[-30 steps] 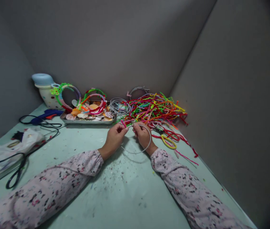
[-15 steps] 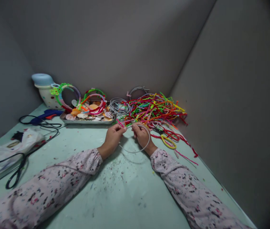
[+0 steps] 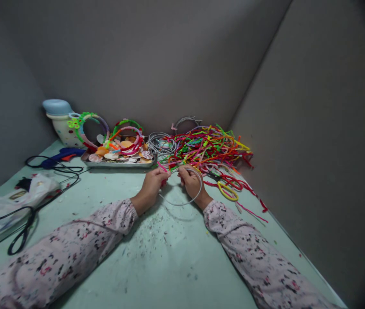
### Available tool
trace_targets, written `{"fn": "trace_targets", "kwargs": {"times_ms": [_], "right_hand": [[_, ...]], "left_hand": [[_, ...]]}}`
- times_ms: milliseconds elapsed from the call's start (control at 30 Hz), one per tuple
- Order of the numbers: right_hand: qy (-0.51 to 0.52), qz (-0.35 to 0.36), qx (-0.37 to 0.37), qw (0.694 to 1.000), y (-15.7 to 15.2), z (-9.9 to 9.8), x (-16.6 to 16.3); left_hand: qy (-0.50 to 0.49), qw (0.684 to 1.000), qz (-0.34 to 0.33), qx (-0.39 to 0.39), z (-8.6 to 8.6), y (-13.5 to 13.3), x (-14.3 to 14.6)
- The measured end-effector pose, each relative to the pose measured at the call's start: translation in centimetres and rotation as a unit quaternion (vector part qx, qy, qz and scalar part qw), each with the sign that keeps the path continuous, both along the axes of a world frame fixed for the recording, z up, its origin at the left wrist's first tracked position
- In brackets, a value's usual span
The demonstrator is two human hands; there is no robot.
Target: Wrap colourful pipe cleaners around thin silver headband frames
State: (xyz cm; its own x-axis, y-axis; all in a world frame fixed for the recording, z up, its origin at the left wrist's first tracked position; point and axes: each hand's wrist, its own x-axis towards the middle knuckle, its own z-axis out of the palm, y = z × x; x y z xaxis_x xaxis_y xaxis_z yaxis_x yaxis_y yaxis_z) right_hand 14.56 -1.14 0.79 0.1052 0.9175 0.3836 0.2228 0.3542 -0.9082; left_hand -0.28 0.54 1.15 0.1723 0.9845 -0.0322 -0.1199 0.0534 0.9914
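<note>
A thin grey wire ring [image 3: 182, 204] is held just above the table between my hands, its lower curve hanging toward me. My left hand [image 3: 150, 189] pinches the ring's far left part together with a pink pipe cleaner [image 3: 161, 165], whose end sticks up above the fingertips. My right hand [image 3: 193, 183] has thumb and fingers closed on the ring's far side, and the wire loops round in front of that hand. What lies inside the fingertips is hidden.
Behind my hands lie a heap of coloured pipe cleaners [image 3: 211, 146], coiled grey wire [image 3: 161, 143] and a metal tray [image 3: 121, 165] of shells with wrapped rings. To the left are a blue glue gun [image 3: 62, 156], a black cable [image 3: 28, 227], a plastic bag [image 3: 5, 210] and a spotted container [image 3: 66, 131].
My left hand has turned and shifted very slightly, and the ring's free lower left end has moved a little left. My right hand has barely moved.
</note>
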Motion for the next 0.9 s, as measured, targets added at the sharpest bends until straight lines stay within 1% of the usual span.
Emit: {"fn": "trace_targets", "kwargs": {"times_ms": [167, 300, 367, 433, 533, 600, 900], "right_hand": [[0.0, -0.021, 0.001, 1.0, 0.17, 0.09, 0.04], [-0.002, -0.04, -0.006, 0.999, 0.26, 0.21, 0.15], [0.001, -0.047, -0.012, 0.999, 0.27, 0.27, 0.17], [0.002, -0.05, -0.018, 0.999, 0.31, 0.28, 0.17], [0.002, -0.05, -0.023, 0.998, 0.39, 0.19, 0.19], [0.001, -0.048, -0.023, 0.999, 0.43, 0.09, 0.21], [0.007, -0.035, -0.009, 0.999, 0.4, 0.01, 0.15]], "left_hand": [[0.025, 0.999, -0.007, 0.046, -0.19, -0.07, 0.14], [0.071, 0.992, 0.022, 0.106, -0.06, -0.22, 0.11], [0.107, 0.981, 0.049, 0.152, -0.01, -0.3, 0.0], [0.15, 0.964, 0.071, 0.208, 0.02, -0.39, -0.12], [0.21, 0.935, 0.084, 0.272, 0.14, -0.56, -0.24], [0.229, 0.927, 0.08, 0.285, 0.28, -0.64, -0.26], [0.219, 0.929, 0.084, 0.285, 0.64, -0.61, -0.3]]}}
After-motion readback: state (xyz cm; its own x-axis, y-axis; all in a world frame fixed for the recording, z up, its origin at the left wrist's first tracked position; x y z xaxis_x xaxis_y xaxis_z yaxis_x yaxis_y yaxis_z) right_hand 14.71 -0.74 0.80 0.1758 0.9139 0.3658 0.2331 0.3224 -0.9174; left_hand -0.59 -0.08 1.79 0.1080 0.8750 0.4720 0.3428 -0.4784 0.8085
